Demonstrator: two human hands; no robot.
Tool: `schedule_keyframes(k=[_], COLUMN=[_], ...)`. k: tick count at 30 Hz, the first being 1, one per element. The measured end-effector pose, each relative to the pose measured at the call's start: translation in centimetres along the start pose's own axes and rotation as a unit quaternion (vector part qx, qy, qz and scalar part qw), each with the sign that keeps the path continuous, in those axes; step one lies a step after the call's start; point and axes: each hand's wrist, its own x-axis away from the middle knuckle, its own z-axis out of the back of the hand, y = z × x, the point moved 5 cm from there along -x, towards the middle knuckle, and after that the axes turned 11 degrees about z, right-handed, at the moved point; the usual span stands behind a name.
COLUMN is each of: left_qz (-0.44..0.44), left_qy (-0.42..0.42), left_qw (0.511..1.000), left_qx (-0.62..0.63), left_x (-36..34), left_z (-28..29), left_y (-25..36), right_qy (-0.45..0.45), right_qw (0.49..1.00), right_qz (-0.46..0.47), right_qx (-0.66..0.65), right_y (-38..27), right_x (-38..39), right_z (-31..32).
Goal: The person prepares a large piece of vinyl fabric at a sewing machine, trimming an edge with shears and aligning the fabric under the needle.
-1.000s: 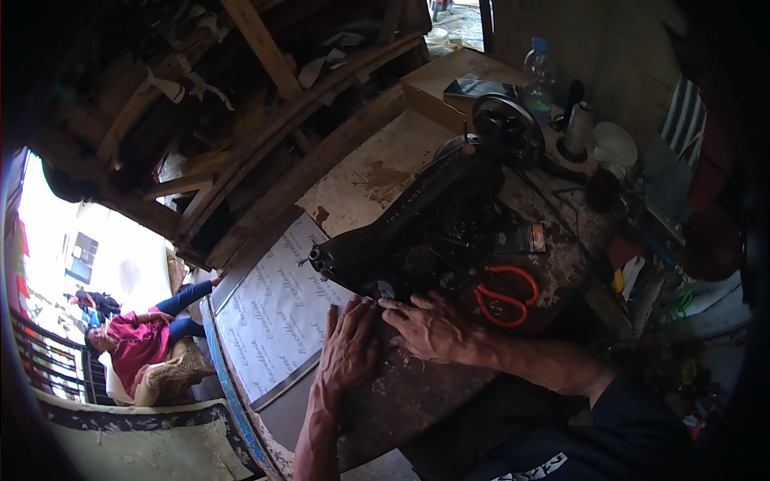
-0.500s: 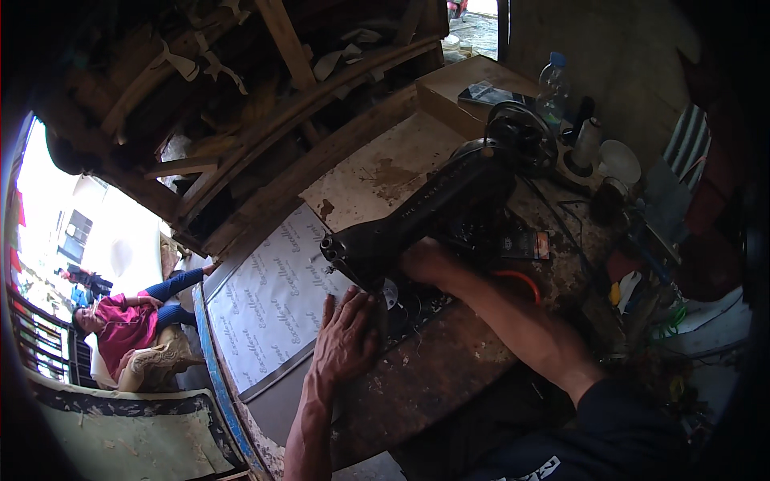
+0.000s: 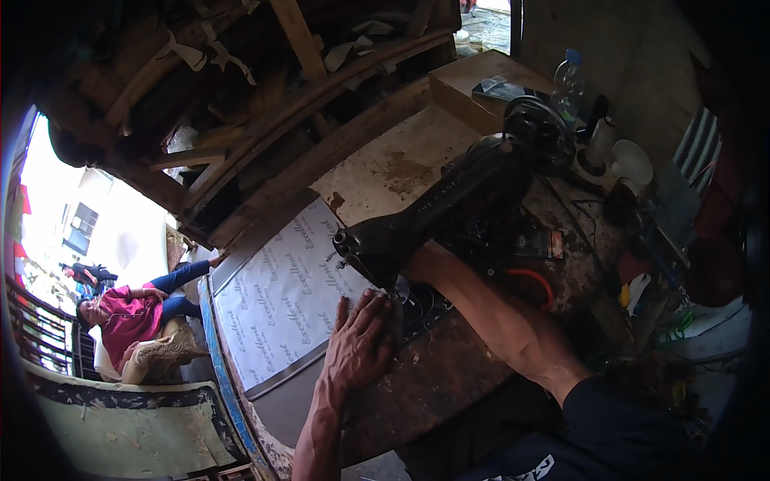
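A black sewing machine (image 3: 449, 200) stands on the worn table, its needle end toward the left. Beneath that end lies a sheet with a white, printed face (image 3: 277, 301) and a dark grey border. My left hand (image 3: 365, 341) rests on the sheet's near edge beside the needle area, palm down and fingers stretched out. Under the machine's arm reaches my right hand (image 3: 423, 260); its fingers are hidden behind the machine head, so what they touch cannot be seen. An orange-red ring-like piece (image 3: 536, 282) lies beyond my right forearm.
Behind the machine stand a cardboard box (image 3: 465, 88), a clear bottle with a blue cap (image 3: 569, 84) and a thread cone (image 3: 600, 140). A wooden rack (image 3: 313, 104) borders the table's far left. A person in a red top (image 3: 124, 317) sits at the left.
The view has shifted a little, moving the machine and table rightward in it. My right hand has slid left under the machine's arm, toward the needle end. My left hand stays on the sheet.
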Motion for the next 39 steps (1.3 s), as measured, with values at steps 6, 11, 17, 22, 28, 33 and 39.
schedule_keyframes(k=[6, 11, 17, 22, 28, 33, 39], left_qz=[0.021, 0.019, 0.014, 0.042, 0.083, 0.127, 0.166], left_qy=[0.004, 0.031, 0.038, 0.042, 0.038, 0.057, 0.070], left_qw=[1.000, 0.999, 0.999, 0.998, 0.994, 0.988, 0.982], left_qx=[0.014, 0.011, 0.029, 0.020, 0.054, 0.064, 0.058], left_x=[-0.3, -0.6, -0.6, -0.2, 0.3, 1.3, 1.6], left_z=[-0.1, -0.2, -1.0, -2.1, -2.3, -2.4, -2.3], left_y=[0.0, -0.2, -0.3, -0.4, 1.5, 2.2, 2.6], right_qy=[0.055, 0.032, 0.063, -0.009, 0.093, -0.044, 0.300], right_qw=[0.978, 0.958, 0.974, 0.982, 0.986, 0.969, 0.913], right_qz=[-0.017, -0.088, 0.145, 0.141, -0.133, -0.218, -0.086], right_qx=[-0.200, -0.269, 0.165, 0.127, -0.039, -0.104, 0.264], right_y=[-3.9, -2.3, -0.4, -4.9, -2.8, -8.5, -12.0], right_x=[-1.6, -0.4, 2.4, 0.9, 4.0, 8.1, 6.0], right_z=[1.7, 1.2, 1.1, 3.4, 6.6, 11.0, 27.7])
